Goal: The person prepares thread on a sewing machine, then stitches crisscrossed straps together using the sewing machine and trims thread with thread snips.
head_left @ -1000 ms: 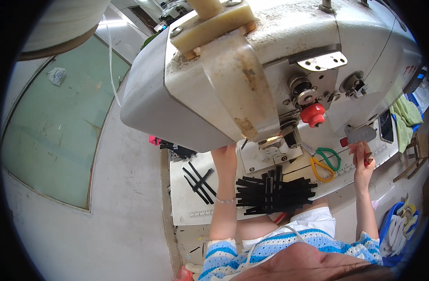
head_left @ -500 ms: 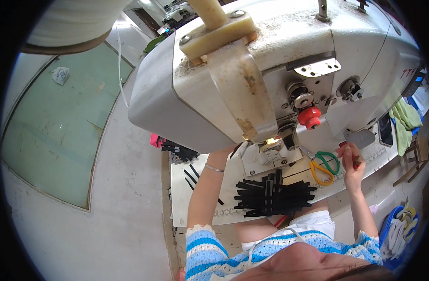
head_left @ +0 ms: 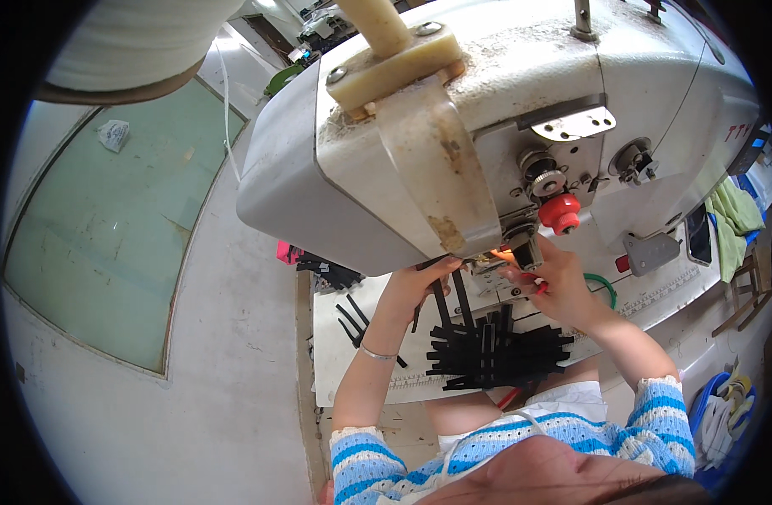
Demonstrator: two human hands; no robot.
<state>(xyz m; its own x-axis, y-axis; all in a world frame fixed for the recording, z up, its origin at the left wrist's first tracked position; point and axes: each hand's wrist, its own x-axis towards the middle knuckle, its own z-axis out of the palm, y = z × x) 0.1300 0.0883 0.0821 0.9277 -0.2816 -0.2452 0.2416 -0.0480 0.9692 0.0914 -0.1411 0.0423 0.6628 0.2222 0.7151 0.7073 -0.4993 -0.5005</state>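
Under the head of a white sewing machine (head_left: 344, 194), my left hand (head_left: 420, 286) is closed on a black strip (head_left: 440, 303). Close beside it another black strip runs down to the pile of black strips (head_left: 500, 353) at the table's front edge. My right hand (head_left: 559, 282) reaches in from the right beside the needle area, its fingers curled round a small red item (head_left: 542, 288) whose kind I cannot make out. The needle itself is hidden. Behind my right wrist shows the green handle (head_left: 605, 290) of a pair of scissors; the rest of them is covered.
A few loose black strips (head_left: 352, 321) lie left of my forearm, and a dark bundle (head_left: 327, 273) sits farther back. On the right are a grey lever plate (head_left: 653, 254), a phone (head_left: 698, 238) and green cloth (head_left: 734, 223). A blue basket (head_left: 700, 404) stands on the floor.
My right hand has moved left from beside the grey plate to the needle area, covering the scissors' yellow handle. My left hand has come nearer, with black strips now visible below it.
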